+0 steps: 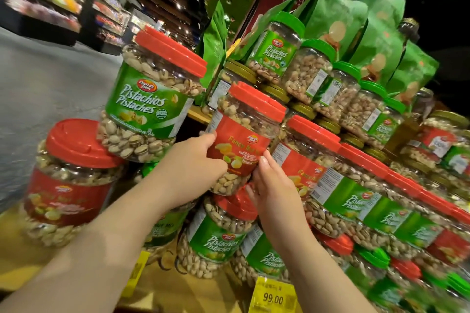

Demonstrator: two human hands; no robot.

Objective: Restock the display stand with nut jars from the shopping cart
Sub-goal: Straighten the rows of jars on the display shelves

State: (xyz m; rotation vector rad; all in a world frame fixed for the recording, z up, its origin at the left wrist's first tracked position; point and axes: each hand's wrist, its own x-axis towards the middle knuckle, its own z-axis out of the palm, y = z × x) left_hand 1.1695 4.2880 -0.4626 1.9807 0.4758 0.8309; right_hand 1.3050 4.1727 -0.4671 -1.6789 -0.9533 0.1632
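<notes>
From the head view, both bare hands are closing on one clear plastic jar of mixed nuts [244, 134] near the centre of the frame. The jar is ribbed and roughly cylindrical, capped with a flat red lid and wrapped in a glossy red label reading "Fancy Mix". The left hand [195, 160] is wrapping the jar's lower left side, at about 8 o'clock of the jar, thumb lying across the label and fingers curling out of sight behind it. The right hand [272, 183] is cupping the lower right side at about 5 o'clock, with the fingertips [263, 160] pressing against the label's edge. The jar is tilting slightly and sitting among the stacked rows on the display stand [195, 112], whose wooden shelf edge is showing pale yellow.

At 10 o'clock of the held jar a larger pistachio jar [150, 99] with a green label and red lid is leaning, and at 8 o'clock another red-labelled jar [68, 185] is standing blurred. At 6 o'clock a green-labelled pistachio jar [216, 236] is standing below the hands. At 1 o'clock green-lidded jars [279, 48] are rising in a slanted row, with crinkled green foil bags [376, 23] behind them. A yellow price tag [273, 297] reading 99.00 is hanging at the bottom edge.
</notes>
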